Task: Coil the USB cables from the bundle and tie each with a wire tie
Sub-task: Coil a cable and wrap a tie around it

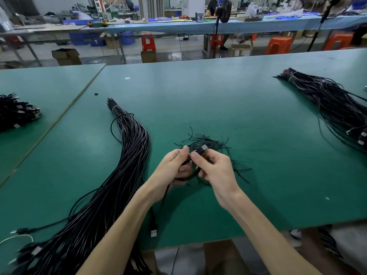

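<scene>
Item under work: one black USB cable [191, 171], held above the near-middle of the green table [218, 96] between both hands; a short arc of it shows between the palms, so a coil appears begun and not finished; no tie on it.

The right hand [215, 169] pinches the cable between thumb and forefinger just behind the USB plug [203, 149], which projects toward the far right; its other fingers are curled. The left hand [173, 167] has its fingers curled round the cable, thumb raised beside the right forefinger; whether the two hands touch cannot be told.

Governing relation: the uncoiled length [165, 195] leaves the underside of the left hand and runs toward the near edge, bearing slightly left; its long axis lies far-to-near. A second plug [154, 233] close to the near edge appears to be its other end, though the run between is blurred. The slack therefore lies nearward of both hands, and the left hand is the nearer to it; judgement: the next wrap must draw it up from that side.

Wire ties [208, 140]: a loose black heap on the table just beyond the hands and spreading right; the right hand is nearer to it. Main bundle [129, 155]: left of the hands, long axis far-to-near, bound at its far end. Second bundle [327, 100]: far right, well apart. Pile of coiled cables [17, 114]: far left, on the adjoining table.
</scene>
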